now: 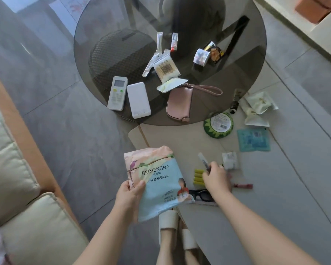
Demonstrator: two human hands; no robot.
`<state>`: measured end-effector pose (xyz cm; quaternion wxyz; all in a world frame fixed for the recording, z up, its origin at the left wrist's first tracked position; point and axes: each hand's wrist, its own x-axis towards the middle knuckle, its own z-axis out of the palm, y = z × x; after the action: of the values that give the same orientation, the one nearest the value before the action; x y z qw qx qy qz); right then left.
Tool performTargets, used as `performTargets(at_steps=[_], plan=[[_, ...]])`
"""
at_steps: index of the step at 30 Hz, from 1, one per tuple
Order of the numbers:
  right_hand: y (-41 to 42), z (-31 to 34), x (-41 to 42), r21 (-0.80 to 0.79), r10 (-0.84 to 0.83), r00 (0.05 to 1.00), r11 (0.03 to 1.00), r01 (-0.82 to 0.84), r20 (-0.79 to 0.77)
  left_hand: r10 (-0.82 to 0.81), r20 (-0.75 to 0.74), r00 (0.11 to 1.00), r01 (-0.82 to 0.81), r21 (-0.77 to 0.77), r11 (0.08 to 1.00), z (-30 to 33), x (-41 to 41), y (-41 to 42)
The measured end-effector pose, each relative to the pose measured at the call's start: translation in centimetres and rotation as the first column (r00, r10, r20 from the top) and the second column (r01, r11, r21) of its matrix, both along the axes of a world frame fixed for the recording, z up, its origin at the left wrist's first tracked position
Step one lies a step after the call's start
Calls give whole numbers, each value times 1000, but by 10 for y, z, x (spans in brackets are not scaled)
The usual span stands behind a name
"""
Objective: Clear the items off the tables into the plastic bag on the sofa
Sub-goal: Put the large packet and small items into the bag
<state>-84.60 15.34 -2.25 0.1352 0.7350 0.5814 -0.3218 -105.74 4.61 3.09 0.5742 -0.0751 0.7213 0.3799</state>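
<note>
Left hand (130, 194) grips the lower left corner of a towel pack (157, 184), thumb on its face, holding it above the floor beside the low table (275, 217). Right hand (216, 179), over the low table, pinches a thin tube (203, 161) just beside a row of yellow sticks (198, 176); sunglasses (199, 195) lie near the wrist. A green tin (218, 125), blue sachet (253, 140) and white packets (258, 104) lie farther along this table. The glass table (107, 35) bears a remote (118, 95), power bank (138, 100), pink pouch (180, 104) and swab pack (165, 68). Sofa (10, 169) stands at left; the bag is not identifiable.
</note>
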Motion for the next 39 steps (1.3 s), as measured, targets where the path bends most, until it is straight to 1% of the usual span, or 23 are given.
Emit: performTargets(at_steps=[3,6,9,12,15,17,19,20,21,22,23,26,27,32,35,39], plan=[[-9,-7,15,-39,31,998,999,-29,55,-15,6,1000,15,9,1000,1,13,5],[-17,-21,6,-50,47,995,998,-43,88,-25,0,1000,25,3,1000,-6,17,2],[-23,-34,-7,-24,-9,996,1000,11,87,-36,-22,999,36,-33,999,-17,14,-8],[-17,-40,-13,-52,-116,990,991,120,87,-30,-53,998,26,-63,998,-23,9,-19],[-7,-39,-10,-87,-120,990,988,127,73,-14,-63,998,11,-56,998,-23,5,-27],[0,-36,-5,-106,-149,989,984,145,-23,-5,-67,998,2,-41,999,-20,3,-30],[4,-30,-2,-172,-223,952,967,188,-209,-2,-75,997,0,-26,1000,-15,2,-33],[5,-24,-2,-236,-310,893,941,240,-325,7,-78,997,-8,-18,1000,-10,2,-35],[5,-15,-4,-312,-410,809,903,295,-421,21,-78,997,-22,-9,1000,-4,3,-36],[5,-4,-7,-372,-475,737,872,319,-480,40,-76,996,-40,-1,999,4,3,-38],[4,10,-10,-396,-477,710,869,295,-517,63,-75,995,-63,7,998,13,3,-40],[1,56,-25,-375,-312,756,922,95,-576,147,-75,986,-144,48,988,50,4,-49],[-2,73,-32,-368,-268,755,929,38,-598,178,-84,980,-172,65,983,65,4,-53],[-26,166,-75,-337,-130,691,925,-173,-712,351,-129,927,-335,133,933,139,-7,-87],[-47,216,-105,-329,-83,657,908,-261,-750,453,-116,884,-432,170,886,178,-20,-117],[-84,265,-147,-350,-73,609,869,-349,-790,592,-110,799,-559,229,797,227,-39,-164]])
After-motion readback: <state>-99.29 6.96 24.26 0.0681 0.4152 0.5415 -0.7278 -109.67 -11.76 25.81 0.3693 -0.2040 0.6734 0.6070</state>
